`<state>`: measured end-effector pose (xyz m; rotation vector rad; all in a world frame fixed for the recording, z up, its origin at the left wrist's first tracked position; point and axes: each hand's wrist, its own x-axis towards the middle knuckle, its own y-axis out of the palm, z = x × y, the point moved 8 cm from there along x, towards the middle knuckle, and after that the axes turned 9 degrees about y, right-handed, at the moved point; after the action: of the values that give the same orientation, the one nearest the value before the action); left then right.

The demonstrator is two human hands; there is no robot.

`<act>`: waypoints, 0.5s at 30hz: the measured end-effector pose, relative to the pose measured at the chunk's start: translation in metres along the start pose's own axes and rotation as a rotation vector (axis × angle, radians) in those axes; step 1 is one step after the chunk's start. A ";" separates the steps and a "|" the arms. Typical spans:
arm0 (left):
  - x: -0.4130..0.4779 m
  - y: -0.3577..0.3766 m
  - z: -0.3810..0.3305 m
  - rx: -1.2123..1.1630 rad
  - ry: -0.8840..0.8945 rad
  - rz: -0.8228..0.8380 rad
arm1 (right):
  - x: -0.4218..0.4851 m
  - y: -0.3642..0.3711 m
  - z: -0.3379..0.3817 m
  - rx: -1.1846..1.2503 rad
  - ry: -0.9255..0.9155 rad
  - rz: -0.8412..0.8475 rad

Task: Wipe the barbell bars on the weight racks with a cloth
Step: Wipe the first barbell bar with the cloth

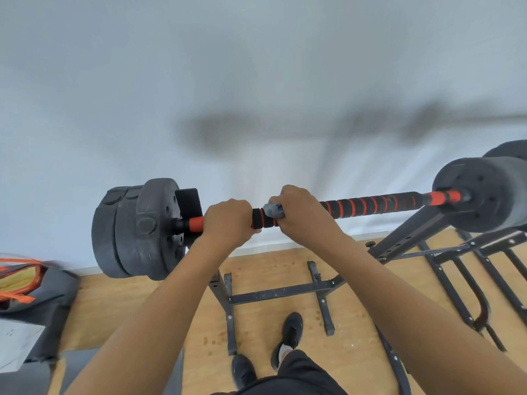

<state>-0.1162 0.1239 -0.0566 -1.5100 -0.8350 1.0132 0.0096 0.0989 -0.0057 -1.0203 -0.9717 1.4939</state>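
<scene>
I judge mid-wipe: left hand (228,220) grips black-and-orange foam-wrapped barbell bar (370,204), right hand (302,213) clamps grey cloth (273,210) round it; rightward stretch probably pending.

Both hands are gripping the bar (370,205) side by side. The left hand (228,220) is curling round it, with black plates (137,229) sitting just past its outer side. The right hand (302,215) is clamping a grey cloth (273,210) onto the bar, the cloth poking out between the two hands. Beyond the right hand, the striped grip is running out to more plates. Below the hands, the rack (281,293) is standing on a wood floor (114,303).
</scene>
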 end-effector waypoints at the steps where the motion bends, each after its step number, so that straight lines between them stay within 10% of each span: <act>1: 0.003 0.003 0.001 -0.046 0.014 0.076 | -0.005 0.000 0.002 -0.015 -0.021 -0.015; 9: 0.011 0.011 0.004 -0.507 0.033 0.542 | -0.051 0.019 -0.008 0.052 -0.028 -0.117; 15: -0.002 -0.004 0.003 -0.233 0.068 0.106 | -0.062 0.000 -0.021 0.191 -0.023 -0.230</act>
<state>-0.1194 0.1237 -0.0528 -1.7930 -0.8543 0.9612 0.0356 0.0389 -0.0051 -0.7304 -0.9105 1.3792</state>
